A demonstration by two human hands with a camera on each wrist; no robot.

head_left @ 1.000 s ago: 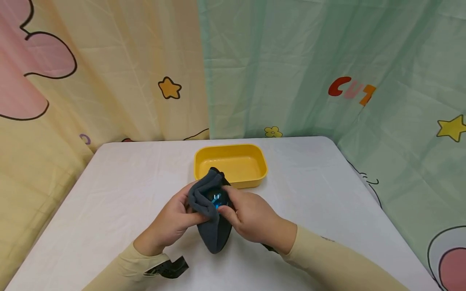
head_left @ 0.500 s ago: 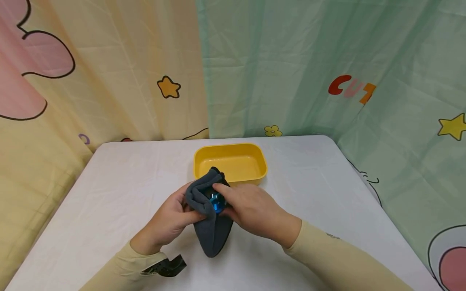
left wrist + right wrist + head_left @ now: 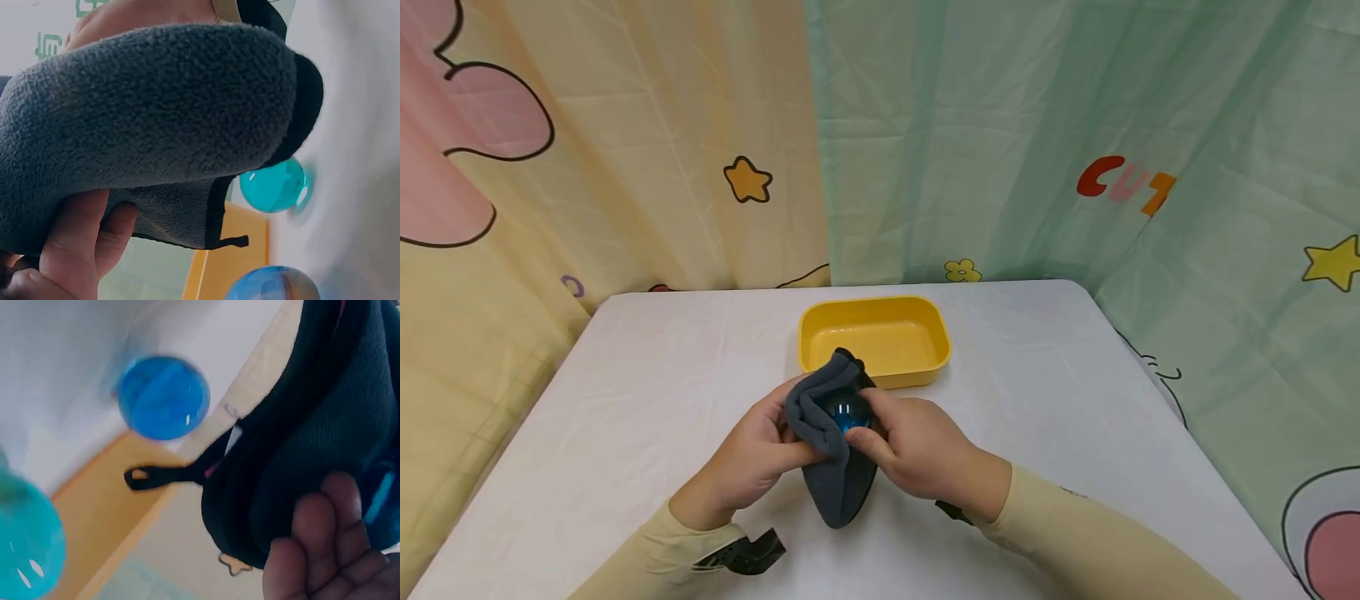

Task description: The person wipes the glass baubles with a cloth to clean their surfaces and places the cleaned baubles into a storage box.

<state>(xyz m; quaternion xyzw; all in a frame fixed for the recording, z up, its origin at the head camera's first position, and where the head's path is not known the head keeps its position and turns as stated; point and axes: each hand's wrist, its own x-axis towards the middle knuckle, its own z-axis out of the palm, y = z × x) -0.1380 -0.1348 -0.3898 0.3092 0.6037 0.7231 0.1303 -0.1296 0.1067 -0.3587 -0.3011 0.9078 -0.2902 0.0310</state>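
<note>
1. At lower centre, our left hand (image 3: 748, 454) is gripping a dark-grey fleece cloth (image 3: 837, 483).
2. Our right hand (image 3: 925, 446) is pinching a glossy blue ball (image 3: 850, 412) in its folds.
3. We are already part-wrapping the ball; finishing the wiping is probably awaiting us.

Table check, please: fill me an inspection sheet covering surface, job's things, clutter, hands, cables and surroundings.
Surface: table white, faintly creased.
Job's things: grey cloth, black-edged, folded partly around a glossy blue held ball.
Clutter (anything not held): yellow tub beyond the hands, opening upward; teal ball and loose blue ball on the table near it, shown only by the wrist views; contact with the tub cannot be told.
Hands: left hand pinches the cloth; right hand grips the held ball.
Cables: nothing seen.
Surroundings: printed curtains, yellow curtain to the left, green curtain to the right.
</note>
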